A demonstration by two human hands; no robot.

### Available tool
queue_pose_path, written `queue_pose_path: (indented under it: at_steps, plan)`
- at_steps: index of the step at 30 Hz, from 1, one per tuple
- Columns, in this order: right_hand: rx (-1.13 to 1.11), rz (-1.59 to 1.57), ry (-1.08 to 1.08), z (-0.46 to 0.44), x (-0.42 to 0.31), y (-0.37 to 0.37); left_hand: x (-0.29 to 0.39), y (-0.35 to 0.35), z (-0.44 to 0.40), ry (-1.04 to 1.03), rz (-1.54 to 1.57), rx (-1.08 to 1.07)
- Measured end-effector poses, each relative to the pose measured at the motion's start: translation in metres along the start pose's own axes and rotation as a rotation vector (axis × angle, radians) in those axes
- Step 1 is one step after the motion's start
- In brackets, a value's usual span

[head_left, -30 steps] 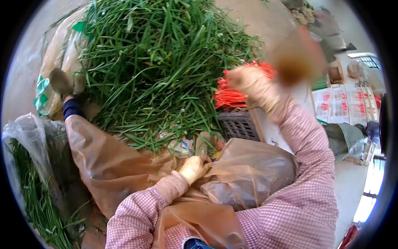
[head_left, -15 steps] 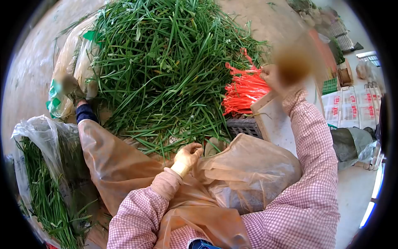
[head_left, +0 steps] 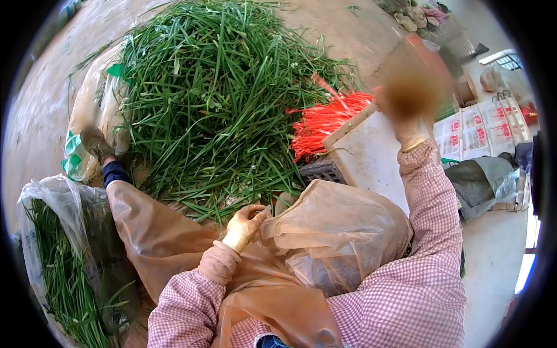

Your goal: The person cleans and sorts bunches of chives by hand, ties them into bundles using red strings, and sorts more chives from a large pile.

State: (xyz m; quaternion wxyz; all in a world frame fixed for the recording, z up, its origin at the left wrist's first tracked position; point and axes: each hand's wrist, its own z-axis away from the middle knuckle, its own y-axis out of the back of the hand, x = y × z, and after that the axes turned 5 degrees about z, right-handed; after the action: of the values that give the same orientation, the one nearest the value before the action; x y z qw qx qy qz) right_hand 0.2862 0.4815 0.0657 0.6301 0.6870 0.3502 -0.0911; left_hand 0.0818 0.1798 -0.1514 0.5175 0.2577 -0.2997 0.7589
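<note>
My left hand (head_left: 243,226), in a pale glove, is over my brown plastic apron (head_left: 168,232). Its fingers are curled and pressed together; whatever may be between the fingertips is too small to name. My right hand (head_left: 411,132) is stretched out above a white board (head_left: 377,153), beside a bundle of red plastic strips (head_left: 328,124). A brown blur covers most of that hand, so its fingers cannot be made out. A large heap of long green leafy stalks (head_left: 214,98) lies on the floor in front of me.
On the left stands a clear plastic bag (head_left: 49,188) packed with green stalks. A dark crate (head_left: 322,171) is under the red strips. Farther right are white sheets with red print (head_left: 476,130) and a grey-green plastic bag (head_left: 481,185).
The whole view has shifted a little. My right hand has moved from the edge of the red strips to farther over the white board. My left hand stays curled near my lap.
</note>
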Motion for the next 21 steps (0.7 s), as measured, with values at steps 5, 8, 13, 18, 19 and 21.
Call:
queue_pose_path:
  at_steps: [5, 8, 13, 18, 19, 21]
  plan:
    - [-0.39, 0.55, 0.002, -0.041, 0.01, -0.041, 0.003, 0.003, 0.005, 0.016, 0.005, -0.005]
    - [-0.65, 0.801, -0.133, -0.057, 0.008, -0.073, 0.021, 0.003, 0.008, 0.052, 0.044, -0.015]
    - [-0.805, 0.869, -0.166, -0.064, 0.02, -0.103, 0.006, 0.008, -0.011, -0.007, 0.202, -0.036]
    - [-0.488, 0.526, -0.14, -0.063, 0.054, -0.084, 0.012, 0.004, -0.014, -0.019, 0.187, -0.044]
    - [-0.425, 0.507, -0.033, -0.058, 0.054, -0.077, 0.013, 0.004, -0.012, -0.025, 0.185, -0.048]
    - [-0.363, 0.456, -0.07, -0.05, 0.046, -0.07, 0.018, 0.003, -0.005, 0.005, 0.062, -0.014]
